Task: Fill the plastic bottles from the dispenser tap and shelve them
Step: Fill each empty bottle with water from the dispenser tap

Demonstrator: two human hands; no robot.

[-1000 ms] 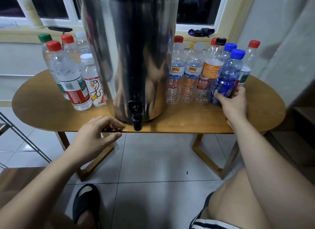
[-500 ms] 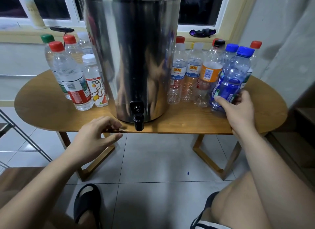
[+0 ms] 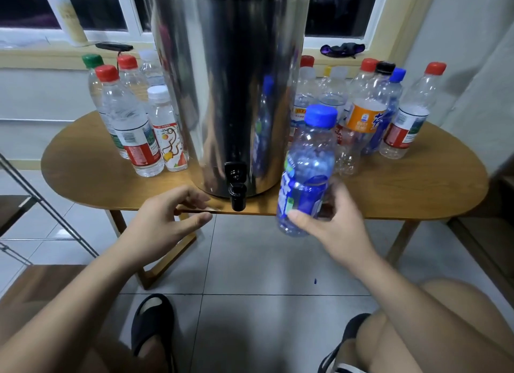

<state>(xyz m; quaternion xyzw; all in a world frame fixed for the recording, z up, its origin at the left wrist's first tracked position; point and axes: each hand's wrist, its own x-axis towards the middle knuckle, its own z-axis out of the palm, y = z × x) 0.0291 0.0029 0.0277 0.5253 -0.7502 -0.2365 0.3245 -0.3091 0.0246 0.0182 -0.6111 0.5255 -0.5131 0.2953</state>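
Note:
A tall steel dispenser (image 3: 230, 89) stands at the middle of the wooden table (image 3: 403, 189), its black tap (image 3: 237, 187) jutting over the front edge. My right hand (image 3: 331, 222) grips the lower part of an empty blue-capped, blue-labelled bottle (image 3: 307, 169), held upright just right of the tap and in front of the table edge. My left hand (image 3: 164, 219) hovers at the table's front edge left of the tap, fingers loosely curled, holding nothing. Several capped bottles (image 3: 139, 130) with clear contents stand left of the dispenser; several empty bottles (image 3: 367, 117) stand to its right.
A metal rack frame (image 3: 33, 203) stands at the left edge. The window sill behind holds a pale bottle (image 3: 66, 19) and dark items. My sandalled feet (image 3: 153, 325) rest on the tiled floor below. A grey wall runs along the right.
My right hand has lifted the blue bottle out of the group on the right and brought it left and toward me, beside the tap. My left hand has barely moved.

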